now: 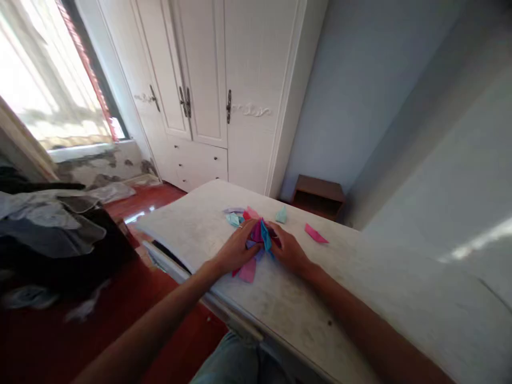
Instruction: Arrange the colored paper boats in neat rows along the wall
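Both hands meet over the white table [192, 213], close to its front edge. My left hand [238, 246] is closed on a magenta folded paper piece [257, 232]. My right hand [290, 249] grips a blue folded paper piece [265, 237], pressed right against the magenta one. Whether the two pieces are joined cannot be made out. Beneath the hands lie a pink piece [248, 271] and a lavender one [260, 254], partly covered. Just beyond my left fingers rest a pale aqua piece [232, 219] and a red-pink one [251, 213].
A light green folded piece [281, 215] and a pink one [316, 233] lie farther right on the table. Behind stands a white wardrobe [256, 74], with a low brown cabinet [319, 188] beside it. Clothes pile up on a dark thing [52, 218] at left.
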